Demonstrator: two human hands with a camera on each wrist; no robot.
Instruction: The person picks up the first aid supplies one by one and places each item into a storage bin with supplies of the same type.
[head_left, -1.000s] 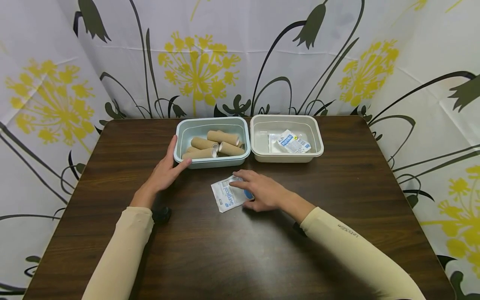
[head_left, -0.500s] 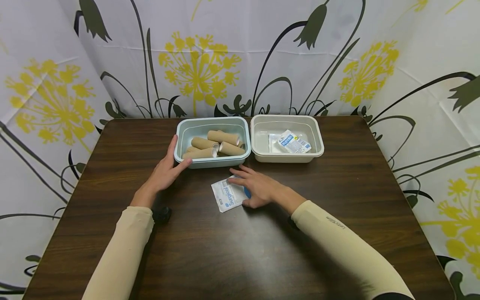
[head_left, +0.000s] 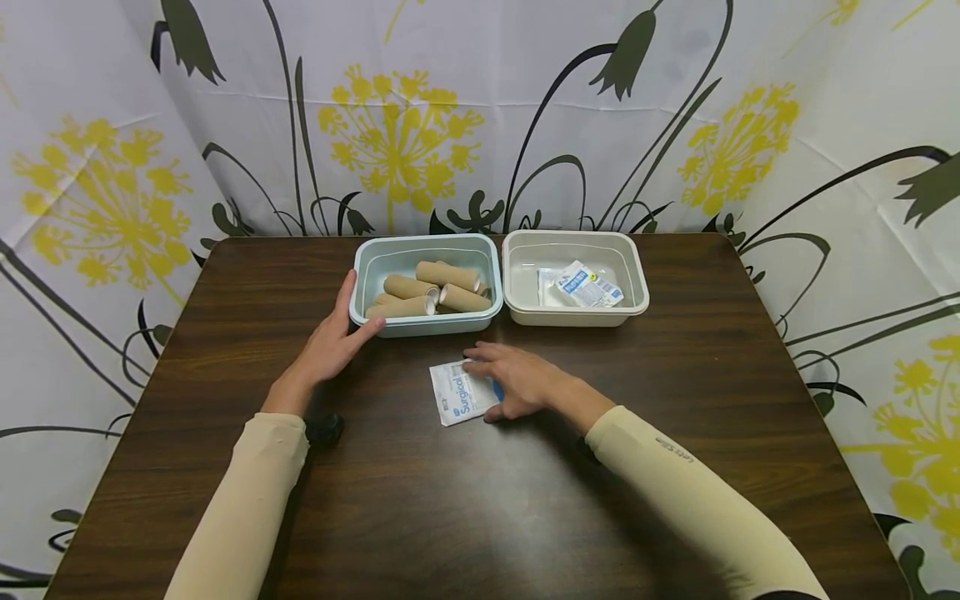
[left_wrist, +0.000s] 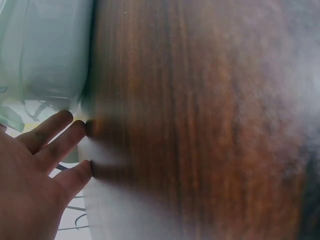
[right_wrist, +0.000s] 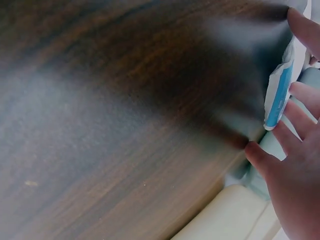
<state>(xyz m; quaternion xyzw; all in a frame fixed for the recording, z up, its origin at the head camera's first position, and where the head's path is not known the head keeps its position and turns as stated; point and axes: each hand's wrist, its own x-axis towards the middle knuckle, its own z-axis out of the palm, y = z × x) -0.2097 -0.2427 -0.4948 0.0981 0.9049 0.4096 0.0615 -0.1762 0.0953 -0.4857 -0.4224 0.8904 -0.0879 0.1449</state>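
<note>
My left hand (head_left: 324, 348) lies with fingers extended at the left front corner of a light blue bin (head_left: 427, 327), its thumb at the front rim. Several cardboard tubes (head_left: 444, 275) lie in that bin. In the left wrist view the fingers (left_wrist: 55, 145) are spread beside the bin's wall. My right hand (head_left: 519, 381) is spread over a flat white packet (head_left: 455, 392) with blue print reading "Surgical", covering its right part. The right wrist view shows the packet's edge (right_wrist: 278, 97) under the fingers, with fingertips (right_wrist: 255, 150) down at the table.
A cream bin (head_left: 573, 318) stands right of the blue one, holding white packets with blue print (head_left: 588, 285). Both bins sit at the back edge of a dark wooden table (head_left: 420, 517). A flower-patterned curtain (head_left: 495, 75) hangs behind.
My right hand lifted its fingers slightly, moved a little, and came down again on the packet. The packet has slid slightly to the right. My left hand has stayed at the bin.
</note>
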